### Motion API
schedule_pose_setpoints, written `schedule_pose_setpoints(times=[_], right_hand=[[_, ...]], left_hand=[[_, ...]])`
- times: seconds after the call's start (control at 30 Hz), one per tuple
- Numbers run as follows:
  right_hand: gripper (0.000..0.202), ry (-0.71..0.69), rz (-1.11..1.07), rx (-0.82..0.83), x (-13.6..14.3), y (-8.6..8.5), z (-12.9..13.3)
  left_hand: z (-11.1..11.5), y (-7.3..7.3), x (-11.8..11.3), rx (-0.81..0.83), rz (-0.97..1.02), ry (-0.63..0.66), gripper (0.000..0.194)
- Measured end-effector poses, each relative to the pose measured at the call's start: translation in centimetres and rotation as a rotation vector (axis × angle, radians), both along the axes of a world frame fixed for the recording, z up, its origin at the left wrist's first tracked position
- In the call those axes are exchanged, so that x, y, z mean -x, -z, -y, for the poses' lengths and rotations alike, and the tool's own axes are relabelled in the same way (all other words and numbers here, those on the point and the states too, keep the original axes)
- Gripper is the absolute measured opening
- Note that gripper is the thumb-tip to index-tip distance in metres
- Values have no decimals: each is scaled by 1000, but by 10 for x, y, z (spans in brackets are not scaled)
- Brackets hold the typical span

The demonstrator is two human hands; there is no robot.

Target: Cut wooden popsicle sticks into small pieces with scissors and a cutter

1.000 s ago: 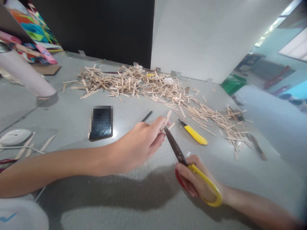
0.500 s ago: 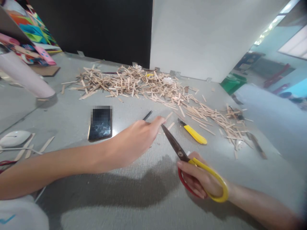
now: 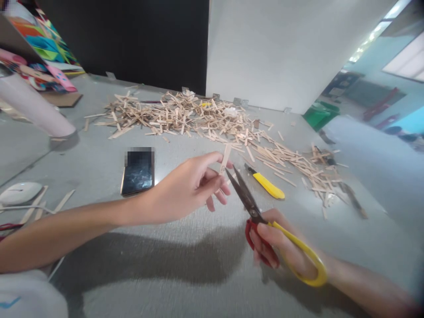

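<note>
Between its thumb and fingers, my left hand [image 3: 195, 183] pinches a short flat wooden stick [image 3: 226, 155], which points up and away from me. A small dark mark shows near the stick's lower end. My right hand [image 3: 281, 240] grips scissors [image 3: 247, 196] with one yellow and one red handle. Their dark blades are parted, with the tips just right of the stick's lower end; whether they touch it I cannot tell. To the right of the blades lies a yellow box cutter [image 3: 268, 185] on the grey table [image 3: 159, 274].
A long heap of wooden sticks [image 3: 185, 115] spreads across the back toward the right. A phone [image 3: 138, 172] lies left of centre. At the left are a white mouse [image 3: 20, 193], a cable and a pale cylinder [image 3: 36, 104]. Black and white panels [image 3: 132, 39] stand behind.
My left hand has rolled, so its fingers and the stick now show. The scissors' blades have spread apart, and my right hand has shifted slightly right.
</note>
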State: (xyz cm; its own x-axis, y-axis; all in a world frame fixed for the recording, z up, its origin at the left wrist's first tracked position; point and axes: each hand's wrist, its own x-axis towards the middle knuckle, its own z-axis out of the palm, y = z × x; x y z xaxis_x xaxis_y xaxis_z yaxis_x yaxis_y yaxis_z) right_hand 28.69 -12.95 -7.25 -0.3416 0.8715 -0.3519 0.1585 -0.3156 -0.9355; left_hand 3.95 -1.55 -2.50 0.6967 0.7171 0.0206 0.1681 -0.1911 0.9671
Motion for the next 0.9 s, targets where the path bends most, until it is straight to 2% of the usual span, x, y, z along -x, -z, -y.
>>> schedule_pose_setpoints(times=[0.23, 0.53, 0.67, 0.73, 0.9], right_hand=[[70, -4, 52, 15, 1, 1, 0], [75, 21, 47, 69, 6, -6, -2], [78, -11, 29, 125, 9, -4, 0], [79, 11, 64, 110, 11, -3, 2], [75, 48, 102, -24, 18, 4, 2]], left_hand=[[3, 0, 0, -46, -11, -13, 17], [2, 7, 5, -290, -164, -39, 19], [3, 11, 5, -374, -263, -28, 27], [4, 13, 3, -371, -248, -34, 29], [8, 14, -1, -248, -86, -52, 23]])
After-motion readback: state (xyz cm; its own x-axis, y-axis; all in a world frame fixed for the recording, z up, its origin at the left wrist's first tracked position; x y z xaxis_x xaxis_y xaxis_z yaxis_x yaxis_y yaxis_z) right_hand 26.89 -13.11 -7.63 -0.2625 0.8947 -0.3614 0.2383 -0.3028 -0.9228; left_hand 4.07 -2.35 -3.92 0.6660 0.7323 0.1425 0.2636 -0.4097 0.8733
